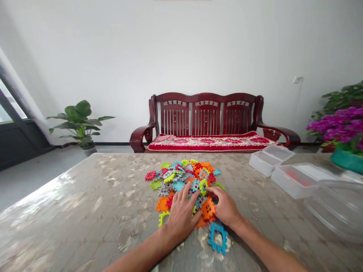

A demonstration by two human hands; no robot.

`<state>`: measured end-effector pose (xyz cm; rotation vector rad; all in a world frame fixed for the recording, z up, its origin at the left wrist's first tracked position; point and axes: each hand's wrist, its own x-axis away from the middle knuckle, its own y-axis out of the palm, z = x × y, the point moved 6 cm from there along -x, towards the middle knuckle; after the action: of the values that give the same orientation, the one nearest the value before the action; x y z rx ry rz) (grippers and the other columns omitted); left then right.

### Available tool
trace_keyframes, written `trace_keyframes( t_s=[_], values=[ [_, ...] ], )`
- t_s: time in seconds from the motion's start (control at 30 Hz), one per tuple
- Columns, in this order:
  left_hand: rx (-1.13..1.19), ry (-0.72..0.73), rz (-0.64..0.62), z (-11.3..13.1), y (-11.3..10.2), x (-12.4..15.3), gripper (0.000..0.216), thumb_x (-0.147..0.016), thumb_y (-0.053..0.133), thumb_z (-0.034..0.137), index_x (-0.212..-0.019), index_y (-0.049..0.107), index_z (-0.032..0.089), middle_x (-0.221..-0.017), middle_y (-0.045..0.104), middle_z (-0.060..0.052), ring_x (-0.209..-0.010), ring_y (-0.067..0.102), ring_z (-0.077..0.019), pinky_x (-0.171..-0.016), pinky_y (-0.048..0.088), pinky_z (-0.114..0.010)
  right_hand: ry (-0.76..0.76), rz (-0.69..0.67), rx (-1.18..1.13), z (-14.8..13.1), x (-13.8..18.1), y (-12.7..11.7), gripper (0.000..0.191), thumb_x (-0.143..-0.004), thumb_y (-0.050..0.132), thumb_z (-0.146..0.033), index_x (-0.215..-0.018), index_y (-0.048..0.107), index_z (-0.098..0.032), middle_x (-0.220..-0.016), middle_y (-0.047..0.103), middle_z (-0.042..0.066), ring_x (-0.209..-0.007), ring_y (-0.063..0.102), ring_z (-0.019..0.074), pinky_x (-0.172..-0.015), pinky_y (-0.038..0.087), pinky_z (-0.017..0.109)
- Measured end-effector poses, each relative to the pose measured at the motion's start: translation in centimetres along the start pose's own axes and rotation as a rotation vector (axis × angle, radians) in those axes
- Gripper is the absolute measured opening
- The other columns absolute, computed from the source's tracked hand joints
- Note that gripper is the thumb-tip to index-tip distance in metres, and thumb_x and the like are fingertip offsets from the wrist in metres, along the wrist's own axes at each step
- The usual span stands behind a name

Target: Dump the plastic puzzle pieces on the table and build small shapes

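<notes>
A heap of coloured plastic interlocking tiles [178, 185] with notched edges lies on the table, in red, orange, blue, grey and lime green. My left hand [183, 211] rests palm down on the near left of the heap, fingers spread and touching tiles, gripping none. At the heap's right side, my right hand [225, 206] has its fingers curled, with thumb and forefinger on a lime-green interlocking tile [203, 187] that stands tilted. Between the hands lies an orange window tile [208, 208]. A blue frame tile [217, 238] lies apart, nearer to me.
Clear plastic boxes [295, 190] stand on the patterned table [113, 211] at the right, with a clear lid [337, 209] nearby. Purple flowers in a teal pot [347, 160] stand at the far right. Behind the table is a red wooden bench [205, 113]; a potted plant [82, 121] is left.
</notes>
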<state>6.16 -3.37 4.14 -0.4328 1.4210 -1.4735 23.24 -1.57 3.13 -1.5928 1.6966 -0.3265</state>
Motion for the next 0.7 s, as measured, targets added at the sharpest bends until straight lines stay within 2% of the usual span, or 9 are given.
trace_keyframes(
  t_s=[0.13,0.23,0.37,0.5,0.6,0.7],
  values=[
    [-0.027,0.034,0.051,-0.5,-0.1,-1.7,0.053,-0.079,0.063,0.024,-0.131,0.053,0.028,-0.155,0.033,-0.012,-0.139,0.035,-0.0321,-0.108,0.037,-0.051,0.050,0.058,-0.092,0.3,-1.6,0.6,0.039,-0.068,0.048,-0.013,-0.099,0.072,-0.020,-0.088,0.072,0.005,-0.073,0.065,0.0179,-0.071,0.054,0.030],
    [-0.032,0.050,0.085,-1.2,0.0,-3.1,0.054,-0.081,0.062,0.026,-0.134,0.051,0.029,-0.153,0.036,-0.011,-0.140,0.033,-0.0331,-0.111,0.032,-0.054,0.059,0.121,-0.139,0.0,-3.5,0.6,0.028,-0.073,0.051,-0.022,-0.090,0.073,-0.021,-0.085,0.073,0.004,-0.071,0.066,0.0182,-0.071,0.055,0.031],
    [-0.050,0.049,0.101,-2.2,0.0,-5.3,0.048,-0.082,0.063,0.026,-0.129,0.055,0.029,-0.150,0.041,-0.009,-0.140,0.033,-0.0327,-0.115,0.025,-0.056,0.117,0.239,-0.221,0.3,-6.7,-0.1,0.025,-0.074,0.053,-0.031,-0.086,0.073,-0.021,-0.088,0.075,0.005,-0.077,0.068,0.0206,-0.077,0.056,0.035],
    [-0.036,0.017,0.135,-3.4,-0.6,-7.4,0.035,-0.087,0.056,0.022,-0.121,0.061,0.029,-0.144,0.049,-0.008,-0.138,0.037,-0.0306,-0.116,0.023,-0.055,0.178,0.317,-0.335,1.4,-9.0,-1.0,0.033,-0.076,0.053,-0.038,-0.094,0.071,-0.018,-0.094,0.075,0.008,-0.084,0.069,0.0223,-0.083,0.055,0.038],
    [-0.036,-0.041,0.191,-5.2,-1.8,-8.0,0.032,-0.092,0.050,0.029,-0.121,0.062,0.029,-0.141,0.053,-0.008,-0.136,0.040,-0.0285,-0.117,0.024,-0.050,0.167,0.342,-0.364,2.4,-8.7,-1.9,0.040,-0.080,0.051,-0.044,-0.104,0.068,-0.017,-0.105,0.073,0.011,-0.094,0.067,0.0235,-0.089,0.052,0.039],
    [-0.069,-0.223,0.278,-9.1,-3.3,-7.3,0.037,-0.095,0.045,0.037,-0.126,0.061,0.026,-0.144,0.051,-0.010,-0.139,0.037,-0.0300,-0.117,0.022,-0.051,0.139,0.327,-0.280,4.1,-6.9,-2.6,0.046,-0.083,0.049,-0.049,-0.113,0.065,-0.018,-0.117,0.068,0.012,-0.109,0.062,0.0249,-0.100,0.046,0.043]
  ],
)
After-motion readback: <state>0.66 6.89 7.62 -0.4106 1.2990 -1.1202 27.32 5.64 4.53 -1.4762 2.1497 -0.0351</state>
